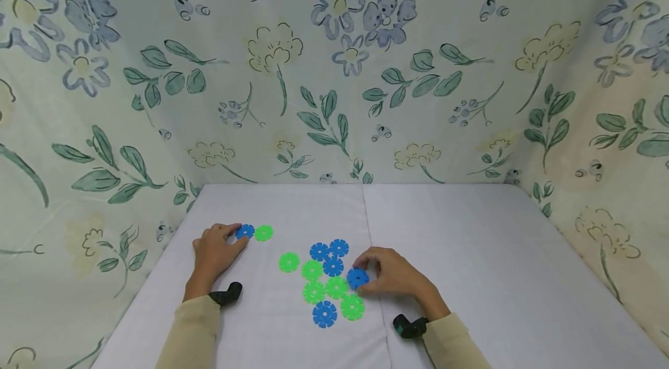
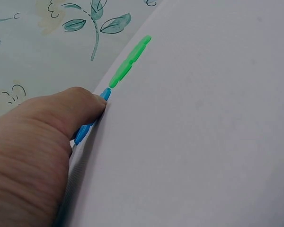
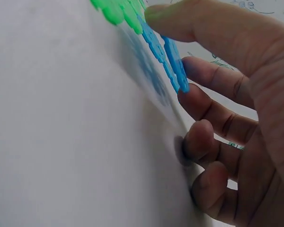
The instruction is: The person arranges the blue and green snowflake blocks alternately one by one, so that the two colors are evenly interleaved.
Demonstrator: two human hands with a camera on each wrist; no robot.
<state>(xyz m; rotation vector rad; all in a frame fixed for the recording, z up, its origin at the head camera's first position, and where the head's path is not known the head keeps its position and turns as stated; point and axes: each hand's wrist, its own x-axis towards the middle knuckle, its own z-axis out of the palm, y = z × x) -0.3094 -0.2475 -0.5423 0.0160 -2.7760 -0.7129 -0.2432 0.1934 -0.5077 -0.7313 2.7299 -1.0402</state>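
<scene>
Left hand [image 1: 215, 250] pinches a blue disc [image 1: 245, 232] beside a green disc [image 1: 263, 233], right hand [image 1: 397, 273] a second blue disc [image 1: 358, 279]: pick-up step, I judge, next wanting a level carry leftward.

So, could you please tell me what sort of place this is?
Probably a curtained-off recording booth: floral fabric backs and flanks a white-covered table, with black wrist-worn devices in view.

Soft, even light washes the white-covered counter [image 1: 522, 276] in the head view. Both wrist views look dimmer and greyer, with soft shadows beside the left hand [image 2: 33, 146] and the blue notched discs [image 3: 175, 64].
</scene>
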